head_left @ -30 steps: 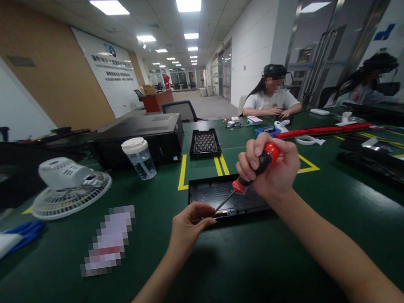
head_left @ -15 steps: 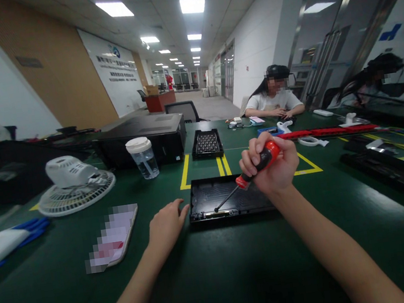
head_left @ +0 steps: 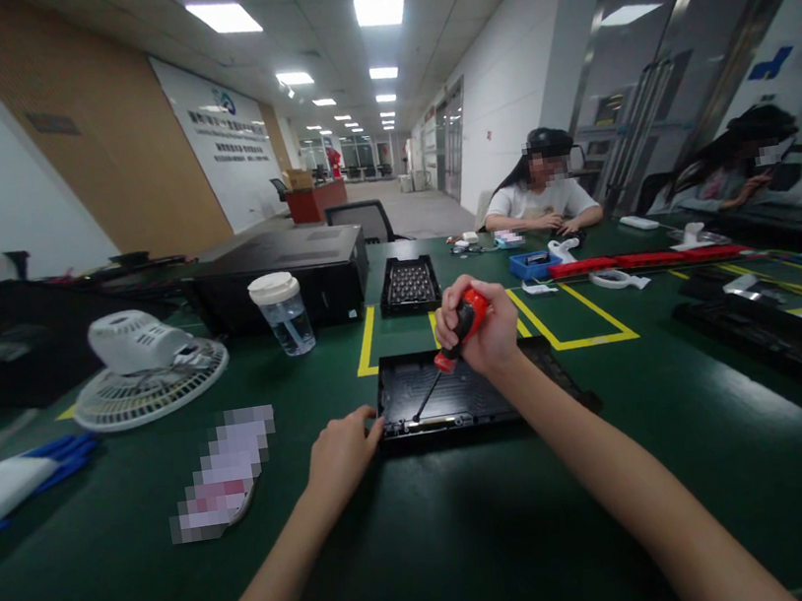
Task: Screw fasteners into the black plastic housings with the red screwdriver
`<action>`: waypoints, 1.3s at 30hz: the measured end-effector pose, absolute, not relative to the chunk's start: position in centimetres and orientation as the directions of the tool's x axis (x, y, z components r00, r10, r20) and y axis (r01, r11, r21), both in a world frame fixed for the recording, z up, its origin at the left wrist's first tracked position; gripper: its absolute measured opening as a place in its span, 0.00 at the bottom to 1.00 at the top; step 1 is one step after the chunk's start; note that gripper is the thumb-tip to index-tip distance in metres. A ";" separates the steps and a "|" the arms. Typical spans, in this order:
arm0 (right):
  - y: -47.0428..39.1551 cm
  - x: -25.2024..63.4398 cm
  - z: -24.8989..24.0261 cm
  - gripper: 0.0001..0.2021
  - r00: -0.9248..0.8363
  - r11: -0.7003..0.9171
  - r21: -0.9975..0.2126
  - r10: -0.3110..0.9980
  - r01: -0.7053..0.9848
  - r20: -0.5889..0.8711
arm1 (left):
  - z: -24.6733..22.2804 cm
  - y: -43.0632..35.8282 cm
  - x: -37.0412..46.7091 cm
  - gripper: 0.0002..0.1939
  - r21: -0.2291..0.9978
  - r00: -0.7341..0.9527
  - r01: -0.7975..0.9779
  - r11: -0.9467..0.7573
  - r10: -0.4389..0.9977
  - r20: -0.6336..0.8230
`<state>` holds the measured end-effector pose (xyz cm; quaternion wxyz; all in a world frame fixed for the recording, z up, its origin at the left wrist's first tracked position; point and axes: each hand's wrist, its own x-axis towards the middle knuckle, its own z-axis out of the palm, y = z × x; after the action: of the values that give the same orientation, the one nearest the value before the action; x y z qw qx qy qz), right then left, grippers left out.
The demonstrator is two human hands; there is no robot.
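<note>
A shallow black casing [head_left: 474, 395] lies on the green table [head_left: 434, 535] in front of me. My right hand [head_left: 488, 326] is wrapped round the red and black handle of a screwdriver [head_left: 464, 316], above the casing. The shaft slants down to the left, its tip near a metal strip [head_left: 437, 424] along the casing's near edge. My left hand [head_left: 344, 453] rests at the casing's left edge, fingertips against it; whether they pinch the edge is too small to tell.
Left are a phone [head_left: 227, 474], a white fan [head_left: 149, 366], blue-white gloves [head_left: 23, 478] and a cup [head_left: 285, 315]. Beyond the casing stand a black screw tray [head_left: 410, 284], a black box [head_left: 278, 273] and a blue bin [head_left: 534, 265]. A person [head_left: 541, 186] sits across the table.
My right hand and the screwdriver have moved left, and the tip has shifted left along the casing's near edge. My left hand has come slightly closer to the casing's edge.
</note>
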<state>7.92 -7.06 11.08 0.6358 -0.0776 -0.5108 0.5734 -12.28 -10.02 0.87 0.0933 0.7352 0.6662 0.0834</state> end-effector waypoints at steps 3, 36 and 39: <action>-6.3 7.0 10.8 0.12 -0.211 0.306 -0.713 0.816 -0.631 0.538 | 0.8 -10.0 -12.3 0.18 0.249 0.097 0.964 -0.096 0.995 0.007; -5.2 4.6 9.8 0.12 -0.297 0.239 -0.776 0.827 -0.584 0.478 | 0.8 -10.3 -12.1 0.18 0.155 0.089 0.984 -0.092 0.996 0.023; -5.3 4.6 9.9 0.12 -0.296 0.239 -0.777 0.828 -0.582 0.476 | 0.9 -10.3 -12.1 0.18 0.158 0.091 0.983 -0.094 0.996 0.023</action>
<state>4.58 -5.26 9.91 0.5820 -0.1160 -0.5298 0.6059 -12.13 -10.31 0.92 0.0509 0.7369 0.6713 0.0620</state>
